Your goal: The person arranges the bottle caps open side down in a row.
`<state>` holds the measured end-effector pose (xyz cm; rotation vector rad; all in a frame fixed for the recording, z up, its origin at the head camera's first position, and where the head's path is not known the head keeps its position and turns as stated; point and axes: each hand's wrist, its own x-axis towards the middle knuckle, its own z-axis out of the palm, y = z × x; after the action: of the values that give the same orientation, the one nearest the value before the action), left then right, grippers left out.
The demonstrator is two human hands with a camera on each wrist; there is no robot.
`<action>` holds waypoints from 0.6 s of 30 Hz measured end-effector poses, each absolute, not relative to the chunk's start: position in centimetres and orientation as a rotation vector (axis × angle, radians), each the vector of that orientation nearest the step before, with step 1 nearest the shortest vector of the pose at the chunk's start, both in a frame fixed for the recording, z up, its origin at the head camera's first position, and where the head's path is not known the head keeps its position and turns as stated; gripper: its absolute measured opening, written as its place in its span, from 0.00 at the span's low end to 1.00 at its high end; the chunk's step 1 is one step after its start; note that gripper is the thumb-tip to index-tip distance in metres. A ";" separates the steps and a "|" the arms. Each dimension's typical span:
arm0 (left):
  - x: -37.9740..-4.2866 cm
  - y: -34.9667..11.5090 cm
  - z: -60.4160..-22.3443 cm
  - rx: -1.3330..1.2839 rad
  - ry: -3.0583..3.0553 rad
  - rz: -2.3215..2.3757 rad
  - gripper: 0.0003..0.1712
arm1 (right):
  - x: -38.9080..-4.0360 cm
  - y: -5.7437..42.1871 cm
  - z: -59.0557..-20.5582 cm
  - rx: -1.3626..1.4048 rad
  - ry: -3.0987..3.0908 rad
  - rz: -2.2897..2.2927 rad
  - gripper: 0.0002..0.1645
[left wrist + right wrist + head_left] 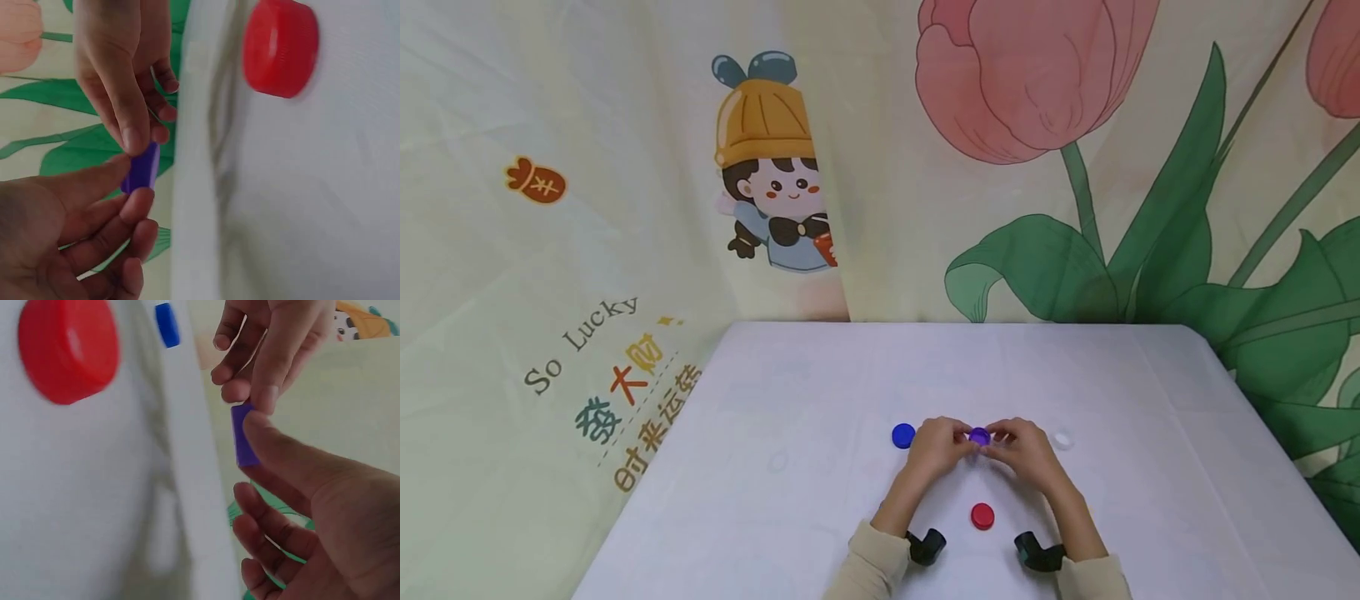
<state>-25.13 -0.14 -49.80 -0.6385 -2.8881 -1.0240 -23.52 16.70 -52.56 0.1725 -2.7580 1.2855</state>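
Both hands meet over the white table around a purple bottle cap [980, 436]. The left hand [936, 446] pinches its left side between thumb and fingers, while the right hand [1024, 450] pinches the right side. Seen from the left wrist, the purple cap [144, 169] is held edge-on, its rim partly covered by fingertips. From the right wrist, the purple cap [242, 437] shows above the tabletop. Just left of the left hand lies a blue cap [903, 435]. A red cap [982, 516] lies between the forearms, nearer the body.
Beyond the right hand sits a pale, whitish cap [1063, 439]. The white table [760, 383] ends at a printed cloth backdrop [880, 167] with tulips and a cartoon figure. Each wrist wears a black camera mount [928, 547].
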 end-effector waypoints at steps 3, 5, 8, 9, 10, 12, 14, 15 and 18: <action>-24.7 -0.8 -48.7 -0.706 -2.812 -1.093 0.14 | -22.7 17.0 -51.2 0.222 -2.704 1.302 0.20; -24.2 -1.2 -47.9 -0.743 -2.751 -1.128 0.15 | -22.1 17.1 -50.2 0.250 -2.663 1.299 0.22; -23.4 -1.9 -46.5 -0.793 -2.664 -1.173 0.17 | -21.2 17.1 -48.6 0.302 -2.581 1.294 0.23; -23.1 -2.1 -46.0 -0.804 -2.641 -1.187 0.17 | -20.8 17.0 -48.0 0.317 -2.555 1.293 0.23; -22.7 -2.3 -45.5 -0.818 -2.613 -1.191 0.18 | -20.4 16.9 -47.5 0.331 -2.531 1.294 0.22; -21.9 -2.7 -44.6 -0.844 -2.559 -1.211 0.18 | -19.6 16.8 -46.6 0.361 -2.487 1.303 0.21; -21.1 -3.0 -43.8 -0.866 -2.501 -1.233 0.19 | -18.8 16.7 -45.7 0.396 -2.447 1.322 0.20; -20.6 -3.2 -43.5 -0.878 -2.469 -1.246 0.18 | -18.4 16.7 -45.3 0.418 -2.426 1.330 0.19; -19.7 -3.4 -42.6 -0.903 -2.389 -1.292 0.17 | -17.6 16.8 -44.3 0.504 -2.358 1.344 0.19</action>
<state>-19.71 -3.35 -42.57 -0.9034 -2.3886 -1.2919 -17.56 16.79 -44.26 0.5039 -2.3583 1.3441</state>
